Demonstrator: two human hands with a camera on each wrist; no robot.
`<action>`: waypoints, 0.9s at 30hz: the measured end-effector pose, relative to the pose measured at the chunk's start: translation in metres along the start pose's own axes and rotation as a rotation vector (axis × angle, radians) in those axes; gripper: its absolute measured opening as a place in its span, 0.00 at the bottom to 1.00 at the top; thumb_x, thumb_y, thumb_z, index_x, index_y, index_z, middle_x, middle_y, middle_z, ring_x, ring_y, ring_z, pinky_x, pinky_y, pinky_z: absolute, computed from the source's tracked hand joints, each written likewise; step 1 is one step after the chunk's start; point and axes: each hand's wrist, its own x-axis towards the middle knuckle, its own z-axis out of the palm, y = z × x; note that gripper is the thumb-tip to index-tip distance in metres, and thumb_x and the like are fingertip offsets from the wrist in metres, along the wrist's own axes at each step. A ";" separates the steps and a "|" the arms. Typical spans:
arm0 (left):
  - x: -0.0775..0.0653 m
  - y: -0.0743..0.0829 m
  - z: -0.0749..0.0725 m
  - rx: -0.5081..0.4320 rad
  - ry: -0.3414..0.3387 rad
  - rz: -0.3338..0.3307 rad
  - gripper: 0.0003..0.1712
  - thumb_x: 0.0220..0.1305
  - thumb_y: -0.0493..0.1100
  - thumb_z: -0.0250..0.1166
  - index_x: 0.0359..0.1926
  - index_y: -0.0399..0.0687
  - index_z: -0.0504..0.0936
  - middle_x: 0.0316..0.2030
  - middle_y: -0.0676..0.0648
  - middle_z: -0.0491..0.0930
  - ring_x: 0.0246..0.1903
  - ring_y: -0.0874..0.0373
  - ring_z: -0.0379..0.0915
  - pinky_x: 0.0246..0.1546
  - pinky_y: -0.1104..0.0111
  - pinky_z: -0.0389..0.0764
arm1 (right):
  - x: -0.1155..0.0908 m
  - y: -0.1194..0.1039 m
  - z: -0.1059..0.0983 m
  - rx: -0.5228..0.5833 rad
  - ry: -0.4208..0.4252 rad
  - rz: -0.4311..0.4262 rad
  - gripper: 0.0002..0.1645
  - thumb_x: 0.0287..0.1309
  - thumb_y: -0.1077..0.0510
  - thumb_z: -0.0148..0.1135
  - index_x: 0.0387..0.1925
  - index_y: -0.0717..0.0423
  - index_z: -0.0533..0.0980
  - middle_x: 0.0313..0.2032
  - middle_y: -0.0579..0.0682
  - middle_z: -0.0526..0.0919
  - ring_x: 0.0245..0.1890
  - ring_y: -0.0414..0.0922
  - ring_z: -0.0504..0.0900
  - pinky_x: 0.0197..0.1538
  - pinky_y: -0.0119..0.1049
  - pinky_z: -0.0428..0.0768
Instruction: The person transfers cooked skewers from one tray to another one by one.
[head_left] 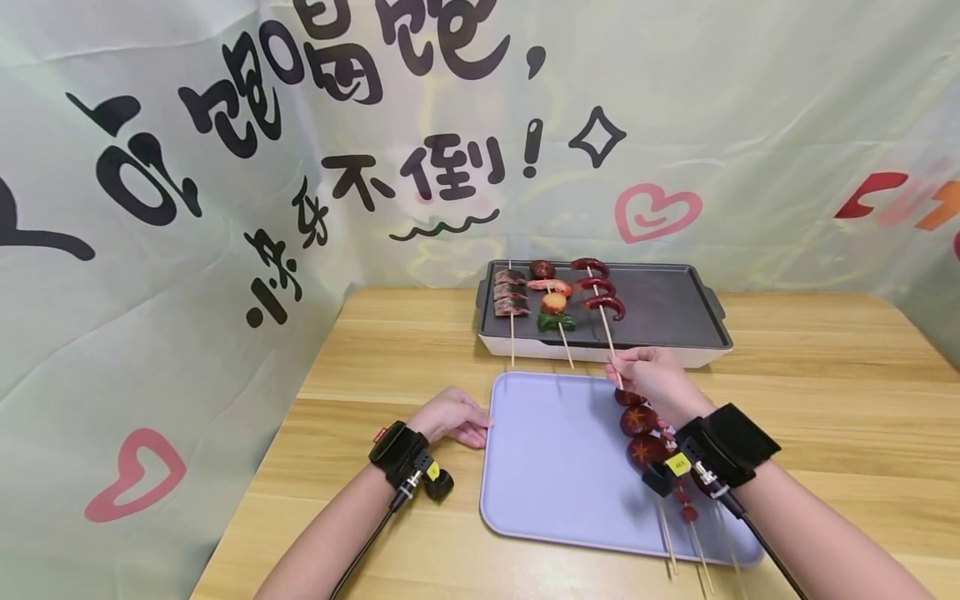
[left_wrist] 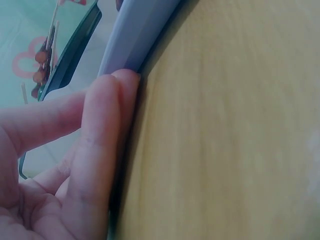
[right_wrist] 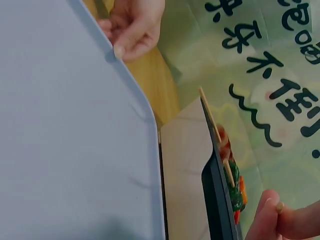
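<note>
My right hand (head_left: 662, 382) pinches the lower stick of a skewer with several dark red, curled tentacle-like pieces (head_left: 597, 286), which lie over the grill pan (head_left: 663, 304). In the right wrist view, the stick's end shows between thumb and fingertip (right_wrist: 270, 207). At the left, my left hand (head_left: 452, 417) grips the rim of a pale lilac tray (head_left: 558, 467), its thumb on the edge. The left wrist view shows those fingers (left_wrist: 100, 125) at the tray's side, low over the table. Beneath my right arm, mushroom skewers (head_left: 639, 421) and a skewer of small red pieces (head_left: 688, 512) lie on the tray.
On the pan's left side lie a skewer of grey-skinned slices (head_left: 512, 293) and a mixed skewer with mushroom, shrimp and green pepper (head_left: 555, 304). Their sticks overhang the front edge. The wooden table (head_left: 382, 350) meets a printed cloth backdrop (head_left: 420, 258) behind and at left.
</note>
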 end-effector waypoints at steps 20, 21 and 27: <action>-0.002 -0.001 0.000 -0.010 -0.016 0.003 0.07 0.55 0.30 0.61 0.33 0.25 0.78 0.18 0.43 0.79 0.16 0.59 0.77 0.24 0.70 0.85 | -0.066 0.017 0.017 0.089 -0.040 0.006 0.16 0.68 0.58 0.45 0.48 0.69 0.64 0.33 0.47 0.75 0.33 0.40 0.73 0.38 0.32 0.77; -0.002 -0.001 0.000 -0.012 -0.016 0.003 0.07 0.55 0.30 0.61 0.34 0.25 0.78 0.18 0.43 0.79 0.16 0.59 0.77 0.24 0.70 0.85 | -0.069 0.018 0.018 0.085 -0.033 0.020 0.16 0.68 0.58 0.45 0.48 0.69 0.64 0.34 0.47 0.75 0.33 0.40 0.73 0.38 0.32 0.77; -0.002 0.000 0.001 -0.010 -0.008 0.004 0.08 0.56 0.30 0.61 0.35 0.25 0.78 0.17 0.43 0.79 0.16 0.59 0.77 0.24 0.69 0.85 | -0.085 0.028 0.021 0.132 -0.009 0.081 0.16 0.67 0.58 0.47 0.48 0.67 0.65 0.34 0.47 0.77 0.32 0.40 0.75 0.38 0.32 0.78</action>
